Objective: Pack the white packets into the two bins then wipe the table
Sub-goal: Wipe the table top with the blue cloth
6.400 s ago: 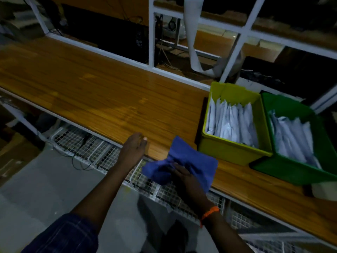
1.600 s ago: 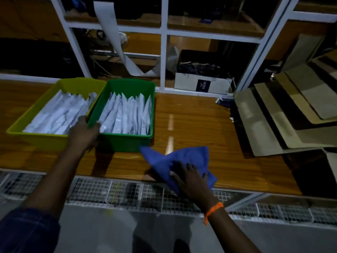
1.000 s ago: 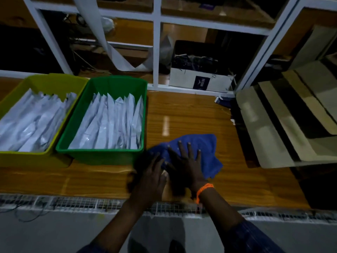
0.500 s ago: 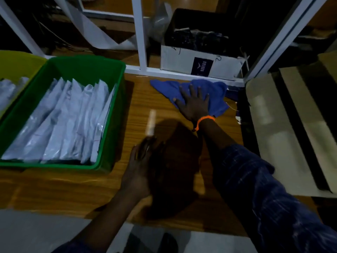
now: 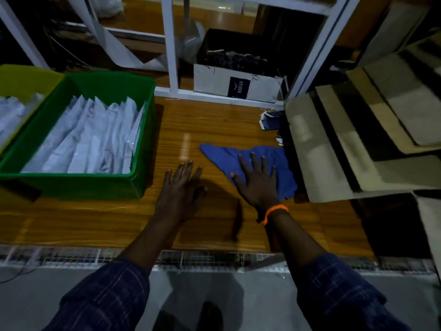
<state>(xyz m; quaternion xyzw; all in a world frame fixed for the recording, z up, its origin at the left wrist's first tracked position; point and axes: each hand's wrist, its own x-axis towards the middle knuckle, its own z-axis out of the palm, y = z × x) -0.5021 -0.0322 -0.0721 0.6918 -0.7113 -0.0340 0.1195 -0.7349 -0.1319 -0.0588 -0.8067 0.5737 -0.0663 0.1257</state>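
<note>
1. The right hand (image 5: 256,182), fingers spread flat, presses the cloth (image 5: 281,161) onto the wooden surface (image 5: 214,120); the left hand (image 5: 181,189) lies flat on bare wood beside it, fingers straight.
2. Packets (image 5: 90,142) stand packed in the green bin (image 5: 78,187) at left; more fill the yellow bin (image 5: 23,77) just beside it.
3. Cardboard sheets (image 5: 334,149) are stacked at right; a box (image 5: 214,80) sits behind the white frame (image 5: 170,44); the room is dim.

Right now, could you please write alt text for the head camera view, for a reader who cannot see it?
A person's right hand presses a blue cloth flat on a wooden table, with the left hand spread open beside it. To the left stand a green bin and a yellow-green bin, both holding white packets.
</note>
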